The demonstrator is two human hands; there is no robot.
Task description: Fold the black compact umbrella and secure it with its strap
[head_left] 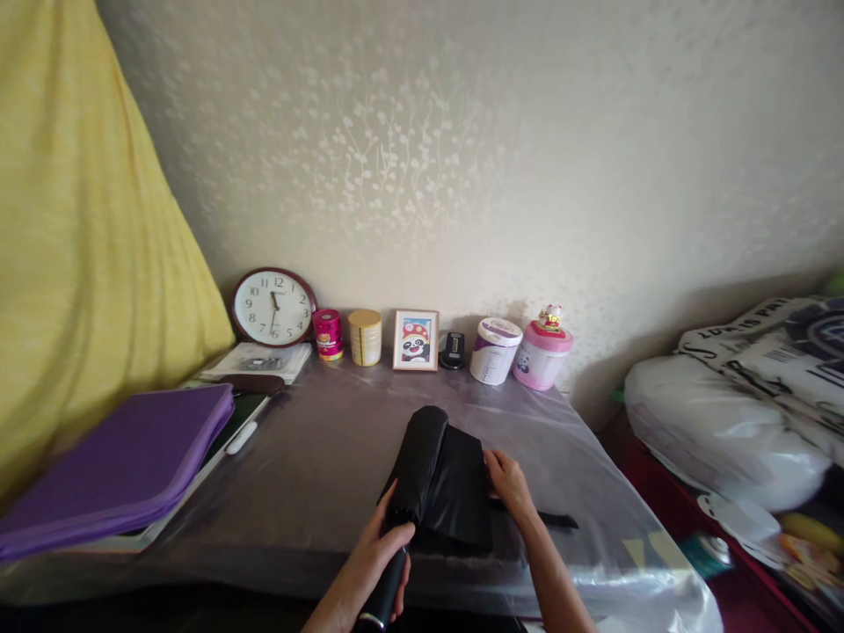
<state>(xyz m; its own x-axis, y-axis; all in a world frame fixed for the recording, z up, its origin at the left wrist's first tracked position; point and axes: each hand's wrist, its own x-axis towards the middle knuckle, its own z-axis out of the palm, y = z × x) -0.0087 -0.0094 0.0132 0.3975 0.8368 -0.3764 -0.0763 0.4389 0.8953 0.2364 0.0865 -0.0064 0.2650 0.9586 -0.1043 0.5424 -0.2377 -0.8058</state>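
A black folding umbrella (423, 453) lies at a slant over the plastic-covered table, its canopy partly wrapped around the shaft. My left hand (377, 558) is closed around its black handle (388, 587), below the gathered fabric. On the other side, a loose flap of the canopy (462, 492) spreads out flat to the right. My right hand (509, 482) pinches that flap by its outer edge. A narrow black strap (559, 520) sticks out past my right wrist.
Along the wall stand a clock (275, 307), several tins and tubs, and a framed panda picture (416, 339). Purple folders (125, 457) lie at left by a yellow curtain (85, 220). White bags (718, 431) sit beyond the table's right edge.
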